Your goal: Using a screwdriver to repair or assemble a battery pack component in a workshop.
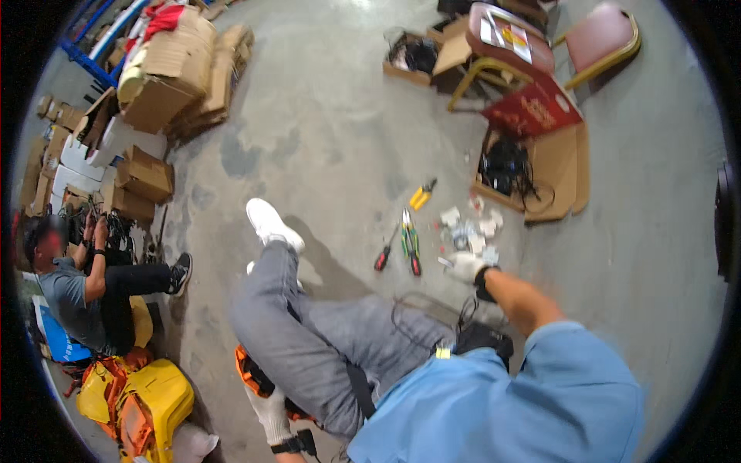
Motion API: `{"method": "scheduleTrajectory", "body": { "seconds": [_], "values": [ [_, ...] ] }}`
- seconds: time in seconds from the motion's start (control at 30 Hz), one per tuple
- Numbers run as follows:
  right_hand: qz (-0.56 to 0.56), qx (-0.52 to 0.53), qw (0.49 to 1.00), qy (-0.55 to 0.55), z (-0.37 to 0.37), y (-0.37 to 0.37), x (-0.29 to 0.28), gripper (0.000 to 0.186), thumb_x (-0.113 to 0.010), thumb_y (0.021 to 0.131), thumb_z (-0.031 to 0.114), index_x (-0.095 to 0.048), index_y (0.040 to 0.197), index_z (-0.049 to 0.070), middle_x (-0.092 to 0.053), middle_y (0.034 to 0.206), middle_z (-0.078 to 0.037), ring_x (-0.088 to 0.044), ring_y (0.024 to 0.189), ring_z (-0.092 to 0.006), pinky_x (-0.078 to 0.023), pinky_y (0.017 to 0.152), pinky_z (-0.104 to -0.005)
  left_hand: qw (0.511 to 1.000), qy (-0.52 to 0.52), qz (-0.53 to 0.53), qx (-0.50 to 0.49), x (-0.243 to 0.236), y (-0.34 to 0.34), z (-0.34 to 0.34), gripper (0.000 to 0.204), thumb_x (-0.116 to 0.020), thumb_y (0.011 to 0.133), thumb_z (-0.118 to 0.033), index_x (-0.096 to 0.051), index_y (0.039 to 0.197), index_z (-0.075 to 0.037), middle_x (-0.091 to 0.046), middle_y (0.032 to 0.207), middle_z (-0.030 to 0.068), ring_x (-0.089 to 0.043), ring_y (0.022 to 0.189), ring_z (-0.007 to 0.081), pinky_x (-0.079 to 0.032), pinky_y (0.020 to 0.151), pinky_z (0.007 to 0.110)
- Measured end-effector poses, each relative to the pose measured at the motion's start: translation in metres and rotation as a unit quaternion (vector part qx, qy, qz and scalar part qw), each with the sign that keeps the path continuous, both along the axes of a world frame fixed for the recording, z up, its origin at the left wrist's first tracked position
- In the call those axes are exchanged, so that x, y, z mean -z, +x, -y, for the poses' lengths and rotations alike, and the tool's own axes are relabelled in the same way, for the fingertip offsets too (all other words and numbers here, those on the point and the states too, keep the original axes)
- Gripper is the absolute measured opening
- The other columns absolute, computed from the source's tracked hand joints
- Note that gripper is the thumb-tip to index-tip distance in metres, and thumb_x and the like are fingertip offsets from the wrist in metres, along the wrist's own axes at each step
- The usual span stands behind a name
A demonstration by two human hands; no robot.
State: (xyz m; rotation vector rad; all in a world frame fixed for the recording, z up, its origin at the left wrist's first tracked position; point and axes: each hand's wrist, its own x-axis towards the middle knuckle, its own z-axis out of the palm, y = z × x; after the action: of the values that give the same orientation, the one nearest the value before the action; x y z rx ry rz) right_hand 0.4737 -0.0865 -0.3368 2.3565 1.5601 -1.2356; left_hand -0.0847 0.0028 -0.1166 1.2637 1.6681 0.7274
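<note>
Seated person on concrete floor [347, 116]; gloved right hand [467, 268] reaches to the scattered small white packets [467, 231], fingers curled at one near the pile's lower edge, though whether it is pinched cannot be told; gloved left hand [270, 413] is planted beside the hip, fingers extended, holding nothing. Risk, as judged: the reaching hand may scatter loose packets, or brush the pliers [410, 241] and red-handled screwdriver [383, 256] lying just beside them.

Small white packets [467, 229] lie scattered flat on the grey concrete floor, just beside green-handled pliers [410, 241].
</note>
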Motion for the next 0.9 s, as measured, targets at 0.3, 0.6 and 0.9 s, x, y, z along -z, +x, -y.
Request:
{"method": "scheduleTrajectory", "body": {
  "seconds": [0.3, 0.6, 0.9],
  "values": [
    [-0.053, 0.027, 0.996, -0.074, -0.011, -0.007, 0.013, 0.048, -0.059, 0.101, 0.053, -0.078, 0.117, 0.012, -0.079, 0.104, -0.018, -0.077, 0.089, -0.0338, -0.061, 0.082, -0.0479, 0.997, -0.02, 0.074, 0.017, 0.029, -0.014, 0.006, 0.08, -0.085, 0.091, -0.012, -0.045, 0.16, -0.004, -0.06, 0.151, 0.012, -0.059, 0.134, 0.0227, -0.049, 0.113, 0.04],
    [-0.013, -0.137, 0.987, -0.082, -0.031, -0.003, 0.033, 0.05, -0.054, 0.1, 0.043, -0.074, 0.129, 0.008, -0.075, 0.127, -0.024, -0.071, 0.12, -0.0406, -0.054, 0.105, -0.0492, 0.992, -0.034, 0.118, 0.007, -0.004, 0.007, -0.004, 0.084, -0.086, 0.087, -0.006, -0.046, 0.161, -0.008, -0.064, 0.142, 0.0109, -0.061, 0.129, 0.0231, -0.051, 0.109, 0.038],
    [-0.101, -0.022, 0.995, -0.003, -0.029, -0.025, 0.03, 0.072, -0.045, 0.103, 0.064, -0.078, 0.106, 0.0, -0.075, 0.109, -0.031, -0.07, 0.114, -0.0488, -0.052, 0.098, -0.0542, 0.991, -0.114, 0.03, -0.058, 0.025, 0.001, 0.0, 0.058, -0.091, 0.08, -0.017, -0.068, 0.13, -0.001, -0.075, 0.12, 0.0084, -0.069, 0.111, 0.0175, -0.054, 0.101, 0.035]
  ]
}}
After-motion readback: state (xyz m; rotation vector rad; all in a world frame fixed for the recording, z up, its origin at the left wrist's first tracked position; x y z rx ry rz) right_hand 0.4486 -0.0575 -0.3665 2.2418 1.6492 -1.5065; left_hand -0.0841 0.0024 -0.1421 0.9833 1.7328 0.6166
